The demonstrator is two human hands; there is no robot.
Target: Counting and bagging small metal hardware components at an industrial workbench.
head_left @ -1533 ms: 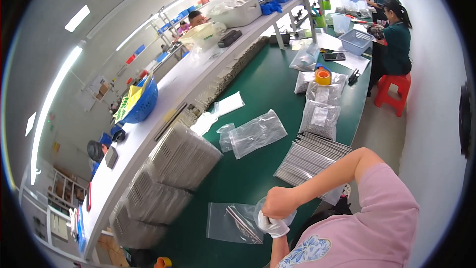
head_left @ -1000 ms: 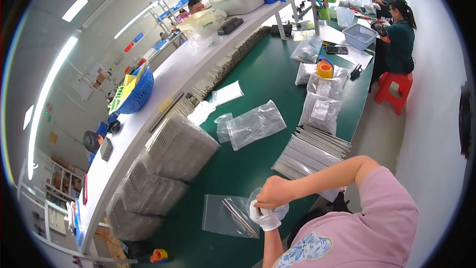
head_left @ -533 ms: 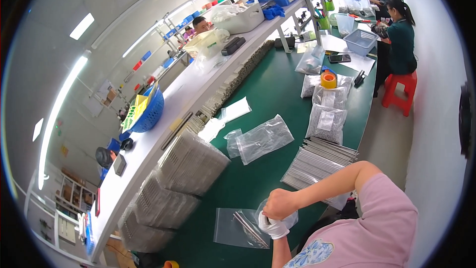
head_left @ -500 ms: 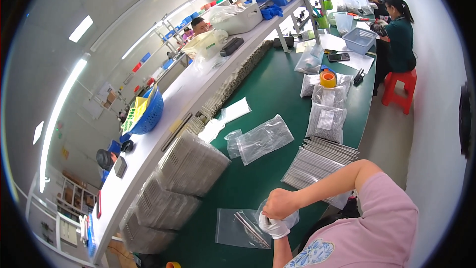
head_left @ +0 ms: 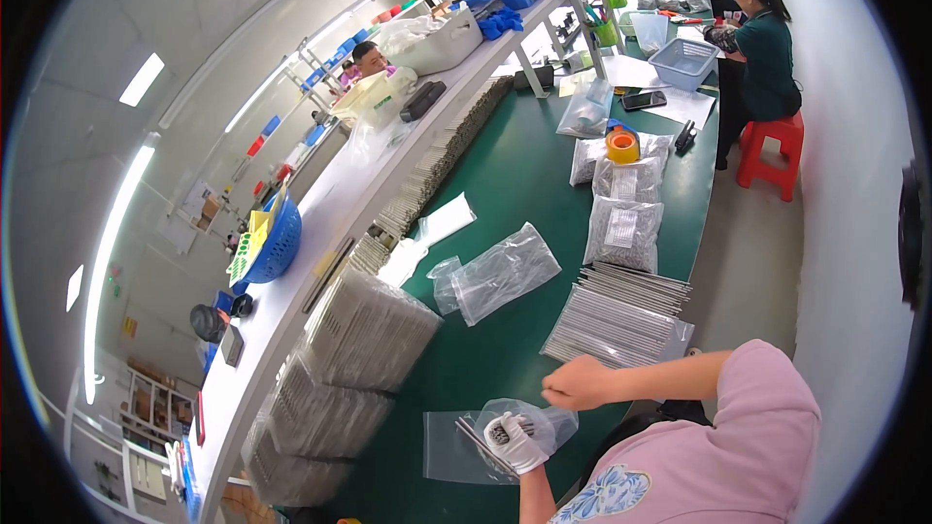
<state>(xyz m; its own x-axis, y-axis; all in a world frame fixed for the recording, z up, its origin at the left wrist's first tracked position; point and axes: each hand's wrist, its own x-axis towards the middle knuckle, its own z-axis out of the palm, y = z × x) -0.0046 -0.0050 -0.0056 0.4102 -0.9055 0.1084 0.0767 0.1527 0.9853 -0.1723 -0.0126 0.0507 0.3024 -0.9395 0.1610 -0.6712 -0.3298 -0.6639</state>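
My left hand [head_left: 516, 442], in a white glove, is cupped around small grey pieces [head_left: 501, 433] that look like metal parts. A clear plastic bag [head_left: 557, 425] lies around and beside it. Under the glove, a flat clear bag [head_left: 445, 446] rests on the green table, with thin metal rods [head_left: 482, 444] on it. My bare right hand [head_left: 577, 383] is in the air above and to the right of the glove, its fingers closed. Whatever it may pinch is too small to make out. Just past it sits a bagged bundle of thin metal rods [head_left: 610, 322].
Stacked bags of rods [head_left: 364, 330] line the shelf side at left. Ahead lie an empty clear bag [head_left: 507, 272], filled bags of small grey parts [head_left: 623, 233] and an orange tape roll [head_left: 622, 146]. A co-worker [head_left: 762, 58] sits on a red stool [head_left: 773, 150] at the far right.
My right hand has lifted off the gloved left hand and moved up and right. The grey pieces in the glove now show. The whole view has shifted slightly.
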